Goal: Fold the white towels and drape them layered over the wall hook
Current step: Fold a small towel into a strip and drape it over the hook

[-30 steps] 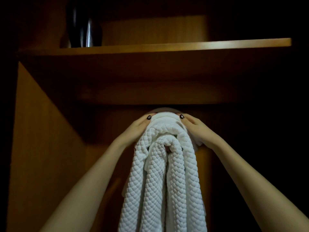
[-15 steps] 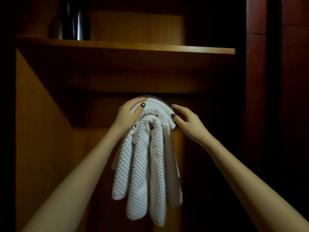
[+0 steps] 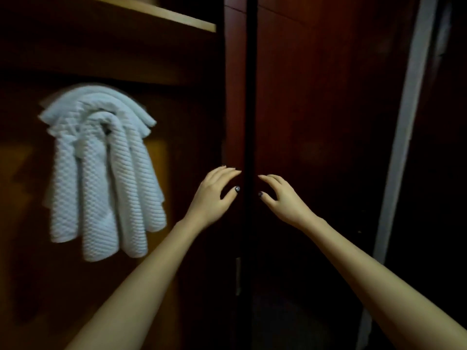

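White towels (image 3: 101, 173) well left of left hand (image 3: 214, 195) and right hand (image 3: 283, 199), fingers (image 3: 225, 173) spread, perhaps touching door edge (image 3: 235, 97).

White towels (image 3: 101, 168): hung in layers, hanging free.
White towels with a raised, waffle-like weave are draped one over another across a single point high on the back panel (image 3: 22, 173), just beneath the shelf (image 3: 177, 20). The outer layers arch over the top and the inner folds bunch at the centre. Folded lengths hang side by side, fanning slightly, with uneven lower ends. The hook is hidden by cloth. Blur prevents a layer count.
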